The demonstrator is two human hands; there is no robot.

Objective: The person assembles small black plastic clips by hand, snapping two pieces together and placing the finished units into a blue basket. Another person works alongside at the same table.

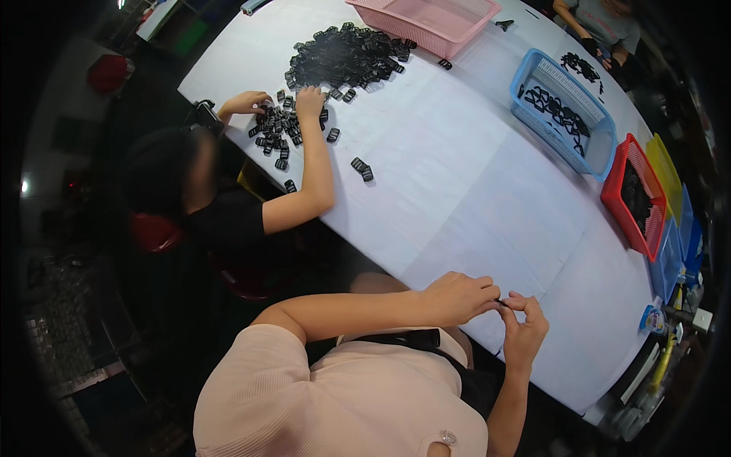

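Close to the near edge of the white table, my left hand point(459, 298) and my right hand point(525, 329) meet fingertip to fingertip. Between them they pinch a small black piece point(501, 302), thin and mostly covered by the fingers, so its exact kind does not show. The left hand's fingers are curled and closed at the tips. On the right hand, thumb and index finger press together on the same piece.
A black heap of small slotted pieces point(346, 57) lies at far left, where a co-worker's hands point(308, 103) handle loose ones. A pink basket point(442, 30), a blue basket point(525, 99) with black parts and a red basket point(618, 194) line the far side. Another person sits far right.
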